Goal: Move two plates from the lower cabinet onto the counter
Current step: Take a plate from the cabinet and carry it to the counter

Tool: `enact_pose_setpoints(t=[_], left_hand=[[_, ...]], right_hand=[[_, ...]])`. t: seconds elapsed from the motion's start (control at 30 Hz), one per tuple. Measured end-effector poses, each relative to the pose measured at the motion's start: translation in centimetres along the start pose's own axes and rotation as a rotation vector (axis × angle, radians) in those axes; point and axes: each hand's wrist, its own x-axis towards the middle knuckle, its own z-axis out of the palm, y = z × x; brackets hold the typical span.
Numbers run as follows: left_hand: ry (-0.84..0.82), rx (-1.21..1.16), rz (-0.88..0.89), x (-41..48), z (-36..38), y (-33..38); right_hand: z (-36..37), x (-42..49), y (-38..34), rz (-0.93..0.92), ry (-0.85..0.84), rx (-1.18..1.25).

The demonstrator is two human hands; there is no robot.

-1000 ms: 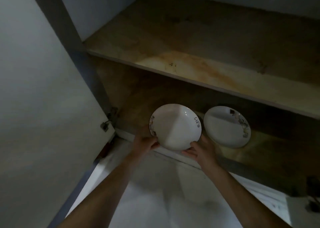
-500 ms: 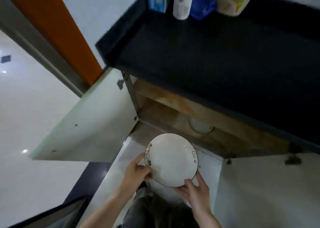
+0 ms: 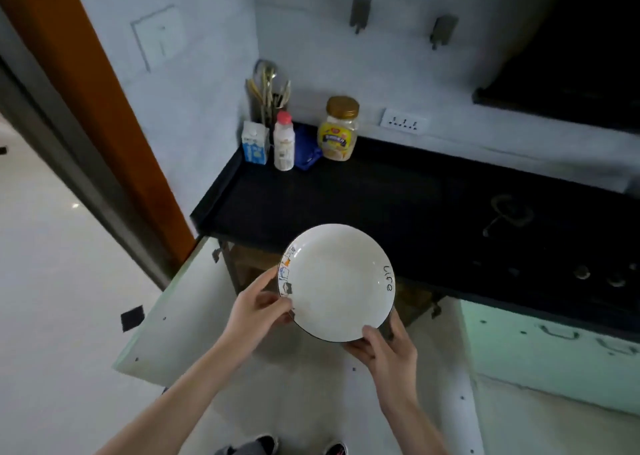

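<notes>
Both bare forearms reach up from the bottom of the frame toward its centre. The left hand (image 3: 258,311) pinches the plate (image 3: 336,281) at its left rim, thumb on top. The right hand (image 3: 388,350) grips the lower right rim, thumb over the edge, fingers curled underneath.

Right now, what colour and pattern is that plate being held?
White plate with a dark rim, small cartoon pictures on its left edge and "Life" on the right; head view.
</notes>
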Motion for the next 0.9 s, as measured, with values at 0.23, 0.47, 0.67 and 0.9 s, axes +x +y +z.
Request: enact_pose_setpoints(t=[0.23,0.47,0.67,0.9], left_hand=[[-0.418,0.147,0.190,0.7,2.7,1.9],[-0.909,0.333,0.017,-3.8,7.5,-4.2],[-1.251,0.439,-0.155,-12.1,15.1,-9.5],[-1.445,0.593,-0.239,-21.8,27.1,-15.3]], right_hand=[[-0.7,-6.5,1.3,-0.129,0.404,0.228],[-2.4,-18.3,10.6,-0.039,0.861,0.523],[-4.8,-28.9,16.1,-0.019,1.250,0.687],[-13.4,-36.6,18.7,-0.053,1.508,0.778]])
